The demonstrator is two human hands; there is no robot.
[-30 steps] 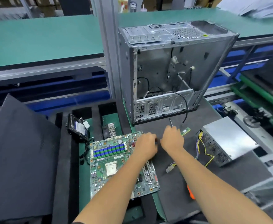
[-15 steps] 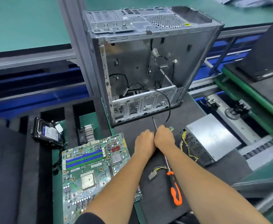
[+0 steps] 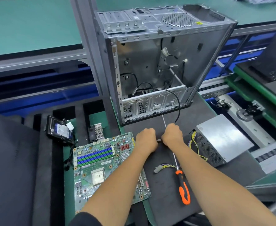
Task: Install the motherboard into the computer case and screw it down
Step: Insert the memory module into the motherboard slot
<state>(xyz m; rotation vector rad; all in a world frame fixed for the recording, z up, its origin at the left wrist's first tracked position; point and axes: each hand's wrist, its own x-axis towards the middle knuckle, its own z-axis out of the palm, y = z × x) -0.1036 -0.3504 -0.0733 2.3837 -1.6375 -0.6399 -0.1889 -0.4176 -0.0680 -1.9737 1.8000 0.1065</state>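
Evidently still preparing: both hands, left and right, fists curled around a small dark part; the board lay outside the case, needing lifting next.

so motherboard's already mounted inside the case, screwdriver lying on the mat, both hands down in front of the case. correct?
Not quite. The head view shows the motherboard lying flat on the bench, left of the hands and outside the case, whose bay is bare. The rest stands: the screwdriver lies on the mat, and the left hand and right hand are down in front of the case.
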